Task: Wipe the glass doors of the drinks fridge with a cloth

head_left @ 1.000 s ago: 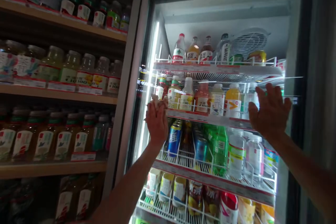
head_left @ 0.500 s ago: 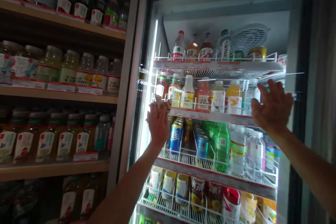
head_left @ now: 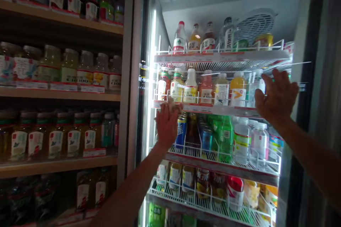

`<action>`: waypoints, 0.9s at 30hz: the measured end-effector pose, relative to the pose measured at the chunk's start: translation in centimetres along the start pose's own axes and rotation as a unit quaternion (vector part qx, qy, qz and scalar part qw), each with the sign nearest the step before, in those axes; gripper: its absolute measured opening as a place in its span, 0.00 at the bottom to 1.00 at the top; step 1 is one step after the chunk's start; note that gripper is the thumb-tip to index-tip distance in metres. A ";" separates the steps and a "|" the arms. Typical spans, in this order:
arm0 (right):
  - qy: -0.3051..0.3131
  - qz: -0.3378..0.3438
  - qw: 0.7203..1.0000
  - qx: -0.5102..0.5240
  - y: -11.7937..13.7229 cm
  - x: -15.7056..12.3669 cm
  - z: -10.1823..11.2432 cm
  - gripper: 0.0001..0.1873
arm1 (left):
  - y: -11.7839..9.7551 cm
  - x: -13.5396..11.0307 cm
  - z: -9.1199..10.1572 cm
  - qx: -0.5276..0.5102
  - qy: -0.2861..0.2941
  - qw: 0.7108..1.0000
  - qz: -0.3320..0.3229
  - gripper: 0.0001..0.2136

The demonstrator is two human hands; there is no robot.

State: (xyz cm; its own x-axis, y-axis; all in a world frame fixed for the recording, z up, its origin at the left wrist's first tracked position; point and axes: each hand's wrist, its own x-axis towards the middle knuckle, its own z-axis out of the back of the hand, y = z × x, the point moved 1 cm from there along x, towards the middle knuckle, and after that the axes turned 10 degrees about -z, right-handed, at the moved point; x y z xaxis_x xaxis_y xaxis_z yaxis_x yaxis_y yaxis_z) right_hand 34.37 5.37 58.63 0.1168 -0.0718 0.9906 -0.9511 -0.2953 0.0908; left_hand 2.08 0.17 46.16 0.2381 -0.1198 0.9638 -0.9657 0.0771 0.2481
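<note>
I face a lit drinks fridge with a glass door point(head_left: 234, 3). My left hand point(head_left: 167, 125) presses a crumpled pale cloth point(head_left: 170, 105) flat against the glass, level with the second shelf's red price strip. My right hand point(head_left: 277, 96) lies with fingers spread on the glass near the door's right edge, holding nothing. Behind the glass stand rows of bottles point(head_left: 206, 87) and cans point(head_left: 181, 131) on white wire shelves point(head_left: 221, 58).
To the left, wooden shelves point(head_left: 60, 95) carry rows of bottled drinks point(head_left: 70, 65) with price tags. The fridge's dark frame point(head_left: 313, 78) runs down the right side. A fan grille point(head_left: 254, 25) sits at the fridge's top back.
My left hand with the cloth has slid a little right across the glass. My right hand has stayed on the glass near the right edge. The view has tilted down slightly.
</note>
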 end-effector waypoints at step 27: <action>-0.008 -0.003 1.000 -0.001 0.0 -0.1 0.1 0.28 | 3.1 2.2 0.2 0.018 -0.041 0.996 0.077 0.19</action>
State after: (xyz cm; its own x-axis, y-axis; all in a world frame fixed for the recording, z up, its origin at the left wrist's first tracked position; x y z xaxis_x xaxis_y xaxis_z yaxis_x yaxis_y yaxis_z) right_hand 34.34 5.26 58.50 0.1280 -0.0850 0.9881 -0.9509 -0.2935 0.0979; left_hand -0.40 -0.03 49.01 0.0796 -0.1905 0.9784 -0.9935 0.0647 0.0935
